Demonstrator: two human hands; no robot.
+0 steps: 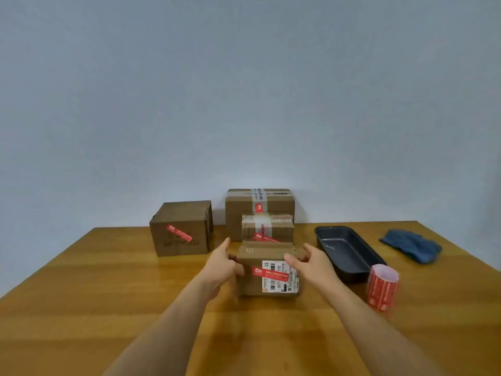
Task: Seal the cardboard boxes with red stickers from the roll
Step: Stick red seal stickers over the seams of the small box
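A small cardboard box (260,256) stands near the middle of the table, with a white shipping label and a red sticker (269,275) across its front. My left hand (225,264) grips its left side, thumb raised. My right hand (311,263) grips its right side, thumb lying over the front top edge. Behind it stand a second small box (282,229) and a larger box (244,207), each with a red sticker. Another box (180,229) at the left carries a red sticker too. The red sticker roll (383,287) stands upright to the right.
A dark rectangular baking tin (349,253) lies right of the boxes, just behind the roll. A blue cloth (412,245) is crumpled at the far right. The wooden table (108,294) meets a plain wall at the back.
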